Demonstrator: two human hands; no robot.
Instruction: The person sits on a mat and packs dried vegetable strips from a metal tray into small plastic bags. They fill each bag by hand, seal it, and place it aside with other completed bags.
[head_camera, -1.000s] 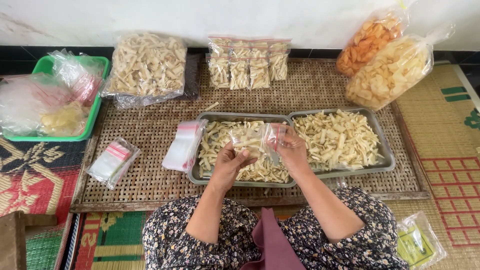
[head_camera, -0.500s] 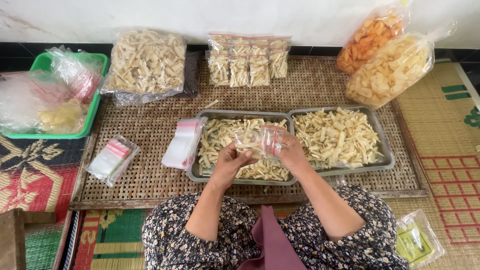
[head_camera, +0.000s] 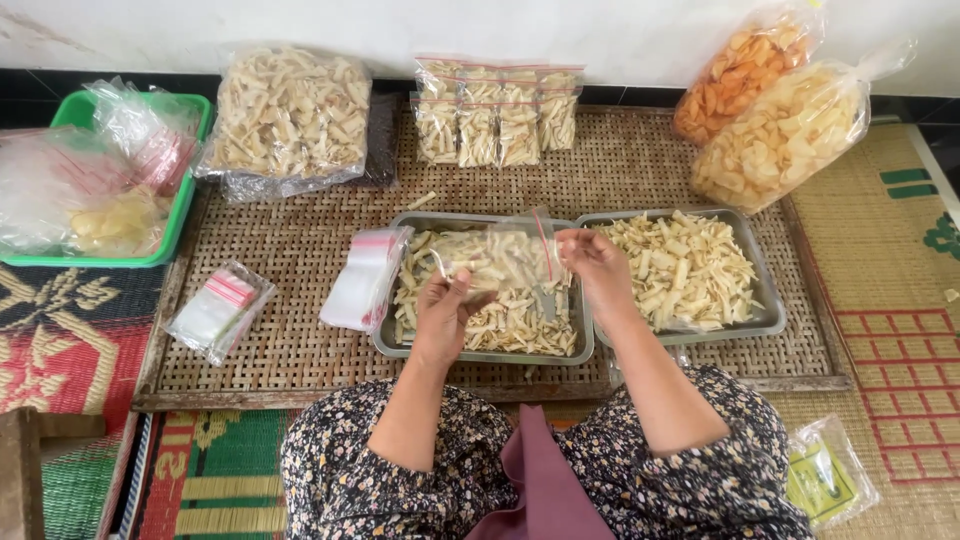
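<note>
A small clear zip bag (head_camera: 500, 258) partly filled with pale chip strips is held sideways over the left metal tray (head_camera: 385, 345). My left hand (head_camera: 445, 310) grips its left end and my right hand (head_camera: 590, 262) pinches its red-striped open end. The left tray and the right metal tray (head_camera: 770, 318) both hold loose pale strips. A stack of empty zip bags (head_camera: 365, 280) leans on the left tray's edge.
A woven rattan board (head_camera: 290, 330) bears the trays, a small pack of empty bags (head_camera: 215, 312), a big bag of strips (head_camera: 285, 120) and several filled small bags (head_camera: 497, 110). A green basket (head_camera: 185, 195) sits left. Two large chip bags (head_camera: 775, 130) lie right.
The bag has turned from bunched between both hands to stretched out sideways. My left hand has slid down and left, my right hand stays at the bag's open end.
</note>
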